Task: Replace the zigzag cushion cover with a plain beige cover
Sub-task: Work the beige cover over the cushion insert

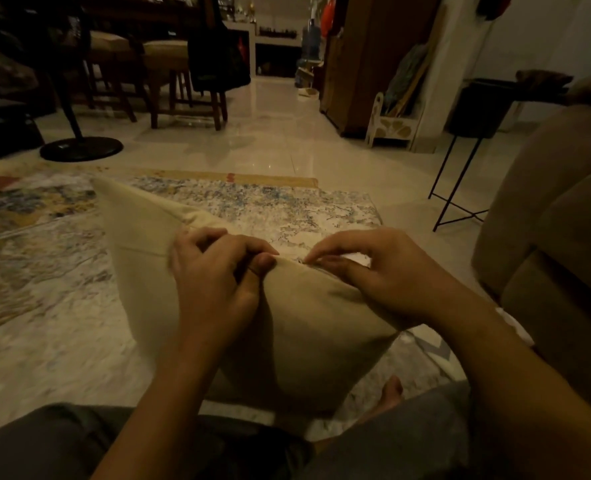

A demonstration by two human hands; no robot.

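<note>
Beige cover [308, 341] gripped at its top seam by the left hand [214, 282], fingers curled tight, thumb pressed into the cloth. Pinched just beside by the right hand [377, 275], forefinger against thumb (seam detail too blurred to tell). Both forearms [169, 375] angled inward and down. Plain matte cloth, softly creased, plumply filled, standing on the mottled blue-grey rug [62, 289]; padded sofa [557, 258] near on the right.

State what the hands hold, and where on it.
Both grip the beige cushion at its top seam: left hand pinches mid-edge, right hand just beside it.
</note>
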